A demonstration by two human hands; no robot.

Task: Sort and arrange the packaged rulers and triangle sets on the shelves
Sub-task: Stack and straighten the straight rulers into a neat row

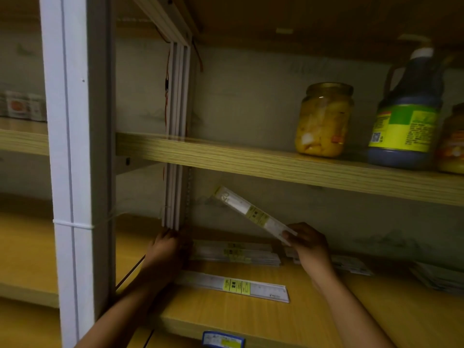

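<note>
Wooden shelf (226,312) carries one flat ruler (234,286) and a stack (236,252) behind. Right hand (310,244) pinches another ruler (253,214), tilted in the air. Left hand (164,248) steadies the stack's end; its grip is unclear. Next, probably: lay it square on the stack.

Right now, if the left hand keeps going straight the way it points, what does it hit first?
The left hand points up and back toward the metal upright. It already looks at or touching the post's foot, so that comes first, though depth is unclear. The ruler stack lies to its right.
</note>
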